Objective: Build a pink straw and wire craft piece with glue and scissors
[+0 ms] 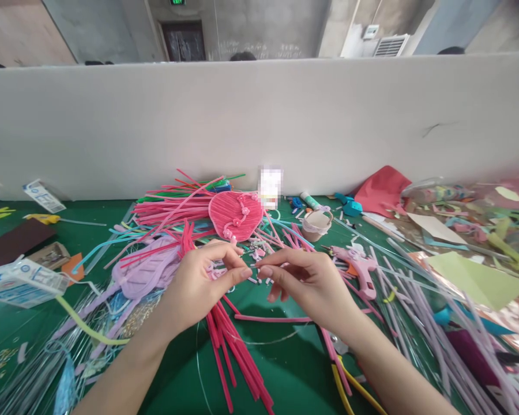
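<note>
My left hand (203,279) and my right hand (305,274) meet over the middle of the table, thumb and forefinger of each pinched, the tips almost touching. Whatever lies between the fingertips is too small to make out. A thin clear line (268,343) curves below the hands; whether it runs into my fingers I cannot tell. Just beyond them lies a red heart-like piece (229,214) made of fuzzy stems, with small pink flowers on it. A bundle of red pipe cleaners (237,357) lies under my left hand, and a single pink pipe cleaner (272,319) crosses below both.
A pink glue gun (358,265) and yellow-handled pliers (341,386) lie at right, near purple pipe cleaners (432,323). Behind stands a paper cup (316,225). A lilac woven piece (149,268) and a white box (21,282) are at left. A white partition (155,127) closes the back.
</note>
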`<state>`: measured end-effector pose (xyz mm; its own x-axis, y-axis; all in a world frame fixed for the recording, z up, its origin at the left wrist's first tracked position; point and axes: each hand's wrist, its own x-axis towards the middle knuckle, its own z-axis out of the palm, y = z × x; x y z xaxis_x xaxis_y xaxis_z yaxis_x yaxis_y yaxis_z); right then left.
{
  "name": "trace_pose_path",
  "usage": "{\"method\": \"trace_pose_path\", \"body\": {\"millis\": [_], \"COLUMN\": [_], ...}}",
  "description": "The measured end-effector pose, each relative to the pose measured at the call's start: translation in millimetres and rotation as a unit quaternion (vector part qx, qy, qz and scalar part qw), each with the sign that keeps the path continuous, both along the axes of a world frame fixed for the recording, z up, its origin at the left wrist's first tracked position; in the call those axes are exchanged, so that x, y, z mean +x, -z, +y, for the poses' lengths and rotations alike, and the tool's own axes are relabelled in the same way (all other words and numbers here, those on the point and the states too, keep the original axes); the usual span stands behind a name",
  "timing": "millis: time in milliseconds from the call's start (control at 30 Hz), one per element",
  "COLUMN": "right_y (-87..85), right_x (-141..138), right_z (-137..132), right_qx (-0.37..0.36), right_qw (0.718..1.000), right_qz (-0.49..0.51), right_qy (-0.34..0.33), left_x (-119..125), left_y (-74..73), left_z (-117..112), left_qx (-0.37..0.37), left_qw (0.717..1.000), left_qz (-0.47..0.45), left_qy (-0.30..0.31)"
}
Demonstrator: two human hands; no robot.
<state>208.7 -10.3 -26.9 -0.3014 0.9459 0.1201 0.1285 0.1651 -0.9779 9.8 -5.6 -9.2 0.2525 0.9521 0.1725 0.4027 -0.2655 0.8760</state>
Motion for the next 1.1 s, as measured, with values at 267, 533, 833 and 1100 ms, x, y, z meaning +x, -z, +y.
{"method": "trace_pose_path", "body": {"millis": [267, 533, 833, 1100], "right_y": [-7.2, -7.9, -4.0, 0.5], "right_x": [3.2, 6.0, 8.7, 7.6], "right_z": [2.2, 7.7, 8.9, 17.1], "right_qx": [-0.042, -0.055, -0.063, -0.066], "right_qw": [0.994, 0.981, 0.969, 0.959], "right_qz": [0.086, 0.141, 0.182, 0.202], "right_qy": [0.06, 0.121, 0.152, 0.186], "left_x": [-4.3, -3.3, -4.4, -7.2], "left_y": [3.9, 4.2, 2.3, 8.3], "left_z": [1.9, 5.0, 5.4, 14.3], "left_qx": [-0.067, -0.107, -0.123, -0.088], "left_qw": [0.994, 0.979, 0.976, 0.975], "left_qz": [-0.083, -0.165, -0.168, -0.176], "left_qy": [-0.017, -0.056, -0.065, -0.099]}}
